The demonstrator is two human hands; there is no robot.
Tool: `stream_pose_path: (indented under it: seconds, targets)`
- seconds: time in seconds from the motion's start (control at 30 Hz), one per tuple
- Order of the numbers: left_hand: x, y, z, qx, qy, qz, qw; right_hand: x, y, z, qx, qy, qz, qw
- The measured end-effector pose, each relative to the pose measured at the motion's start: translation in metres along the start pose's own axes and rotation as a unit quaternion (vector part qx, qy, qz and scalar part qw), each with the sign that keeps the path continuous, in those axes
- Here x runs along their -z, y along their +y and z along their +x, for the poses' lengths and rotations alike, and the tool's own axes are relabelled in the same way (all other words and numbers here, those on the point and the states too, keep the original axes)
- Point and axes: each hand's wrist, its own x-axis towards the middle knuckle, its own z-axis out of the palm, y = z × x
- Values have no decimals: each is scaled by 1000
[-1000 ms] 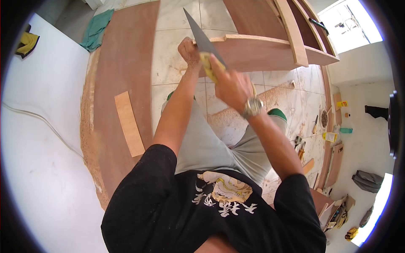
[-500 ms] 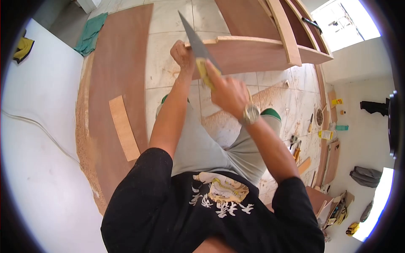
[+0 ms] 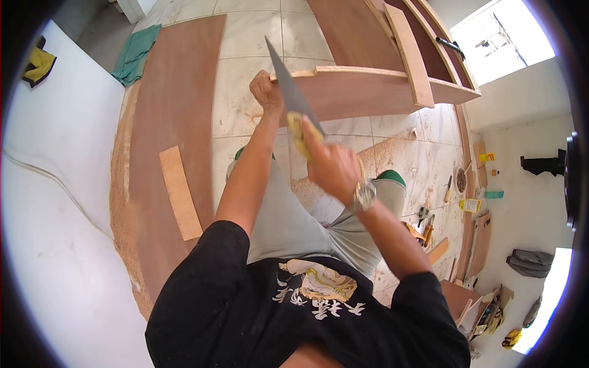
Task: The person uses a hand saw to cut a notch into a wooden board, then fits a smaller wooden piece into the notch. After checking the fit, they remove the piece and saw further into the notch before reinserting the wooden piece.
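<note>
A handsaw [image 3: 289, 83] with a yellow handle is in my right hand [image 3: 334, 172], fingers wrapped round the grip. Its blade points away from me and crosses the top edge of a reddish plywood panel [image 3: 362, 92] near the panel's left end. That edge has a small step cut in it. My left hand [image 3: 266, 92] is closed on the panel's left end, just left of the blade. The panel joins a wooden frame [image 3: 408, 55] at the right.
A long plywood sheet [image 3: 175, 116] lies on the left with a short wood strip [image 3: 180, 193] on it. Sawdust covers parts of the tiled floor [image 3: 423, 144]. Hand tools [image 3: 428, 230] lie on the right. A green cloth [image 3: 136, 54] is at the upper left.
My right hand and the saw have drawn back toward me, relative to the panel. My left hand keeps its hold. The whole view has shifted slightly.
</note>
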Motion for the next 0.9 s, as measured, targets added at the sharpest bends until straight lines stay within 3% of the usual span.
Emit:
stream_pose_path:
  seconds: [0.03,0.07,0.17,0.23,0.3,0.33,0.43,0.47,0.57,0.6,0.67,0.7,0.87,0.9]
  targets:
    - [2,2,0,24,-8,-14,1000,4,-6,-19,-10,-41,18,999]
    - [4,5,-3,194,-26,-149,969,5,-8,-17,-10,-31,21,999]
    - [5,8,5,-15,-4,2,1000,-8,18,55,41,97,-27,994]
    - [4,0,0,114,-13,-67,991,-8,14,59,35,71,-25,997]
    - [-2,5,2,8,18,10,1000,-2,-3,8,8,9,-25,1000]
    - [4,15,1,289,-13,-255,923,2,-8,-10,7,-30,11,999]
    - [0,6,1,171,-13,-121,978,4,0,23,-6,6,-28,1000]
    - [4,8,-6,147,-19,-92,985,-9,15,51,23,66,-11,997]
    - [1,6,-2,129,-15,-84,988,-7,9,51,17,66,-17,998]
    - [0,-6,-4,30,-28,13,999,-1,0,25,-12,11,-29,999]
    - [-5,3,-1,148,-2,-130,980,-1,-5,-2,8,-6,-2,1000]
    - [0,5,-5,154,-11,-138,978,-2,-6,-9,15,-18,17,1000]
    - [9,11,3,187,-42,-119,974,-5,9,55,48,96,-39,993]
    - [9,12,5,189,-37,-125,973,-4,6,38,31,57,-26,998]
